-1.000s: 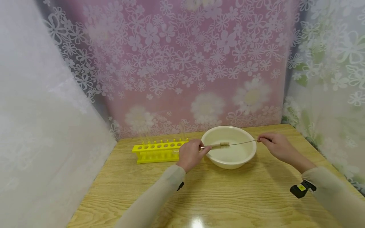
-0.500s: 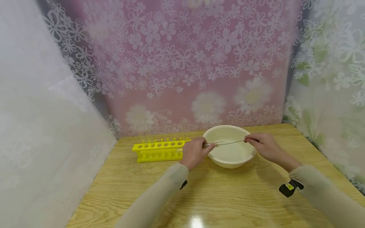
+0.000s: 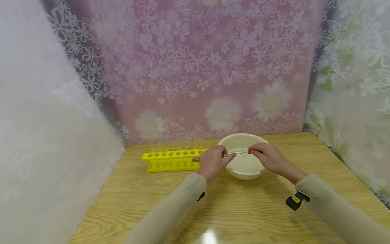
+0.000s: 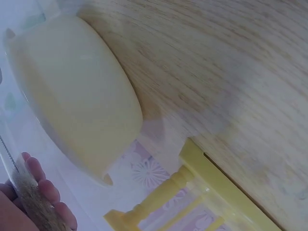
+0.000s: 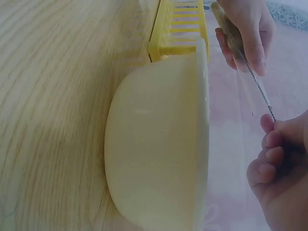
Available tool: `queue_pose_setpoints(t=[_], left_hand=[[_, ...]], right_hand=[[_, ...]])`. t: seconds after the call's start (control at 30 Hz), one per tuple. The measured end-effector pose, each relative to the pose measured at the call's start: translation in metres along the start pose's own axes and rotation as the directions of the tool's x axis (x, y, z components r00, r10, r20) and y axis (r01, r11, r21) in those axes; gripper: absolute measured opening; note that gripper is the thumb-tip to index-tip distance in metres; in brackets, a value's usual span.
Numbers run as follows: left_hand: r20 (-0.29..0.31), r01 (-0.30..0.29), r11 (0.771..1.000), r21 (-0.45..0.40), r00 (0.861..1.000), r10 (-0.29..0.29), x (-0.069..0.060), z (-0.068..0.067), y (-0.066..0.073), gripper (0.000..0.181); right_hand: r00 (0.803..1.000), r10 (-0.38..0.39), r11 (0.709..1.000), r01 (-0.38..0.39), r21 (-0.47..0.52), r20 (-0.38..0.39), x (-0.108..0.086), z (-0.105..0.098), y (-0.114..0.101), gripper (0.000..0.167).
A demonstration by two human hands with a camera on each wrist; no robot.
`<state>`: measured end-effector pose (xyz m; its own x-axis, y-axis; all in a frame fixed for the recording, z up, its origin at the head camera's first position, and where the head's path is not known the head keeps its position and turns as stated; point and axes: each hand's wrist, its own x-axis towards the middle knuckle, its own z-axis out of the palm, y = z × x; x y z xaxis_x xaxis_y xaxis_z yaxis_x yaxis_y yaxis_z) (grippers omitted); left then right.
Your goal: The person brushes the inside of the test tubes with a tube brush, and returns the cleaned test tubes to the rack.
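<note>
My left hand [image 3: 211,163] grips a clear glass test tube [image 3: 239,153] that lies nearly level above the basin's left rim. Inside the tube is a test tube brush; its brown bristles [image 5: 230,32] sit at the closed end, also showing left of the hand in the head view. In the left wrist view, fingers curl around the tube at the bristles [image 4: 39,204]. My right hand [image 3: 271,158] pinches the brush's twisted wire [image 5: 260,90] close to the tube's mouth, over the basin. The rest of the brush handle is hidden by the right hand.
A cream plastic basin [image 3: 243,175] stands under the hands. To its left is a yellow test tube rack [image 3: 172,155] with several clear tubes upright in it. The wooden table [image 3: 170,206] meets floral curtains behind and at both sides.
My right hand has moved left toward the left hand. The bristles, outside the tube a second ago, have slid through it to its closed end. The left hand has shifted slightly right.
</note>
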<state>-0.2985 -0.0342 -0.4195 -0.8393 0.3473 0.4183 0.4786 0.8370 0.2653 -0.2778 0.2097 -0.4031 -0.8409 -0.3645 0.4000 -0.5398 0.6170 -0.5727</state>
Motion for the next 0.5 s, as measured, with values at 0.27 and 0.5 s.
queue_pose_setpoints(t=[0.27,0.5], left_hand=[[0.003,0.001,1.0,-0.027,1.0,-0.001,-0.0004,-0.0005,0.0013,0.044],[-0.011,-0.007,0.999,-0.036,1.0,0.006,-0.0017,-0.0009,0.0003,0.046]], right_hand=[[1.0,0.016,1.0,-0.016,0.008,-0.005,-0.0003,-0.0034,-0.0004,0.023],[0.999,0.03,1.0,-0.03,-0.002,-0.032,-0.0043,-0.0087,0.0085,0.017]])
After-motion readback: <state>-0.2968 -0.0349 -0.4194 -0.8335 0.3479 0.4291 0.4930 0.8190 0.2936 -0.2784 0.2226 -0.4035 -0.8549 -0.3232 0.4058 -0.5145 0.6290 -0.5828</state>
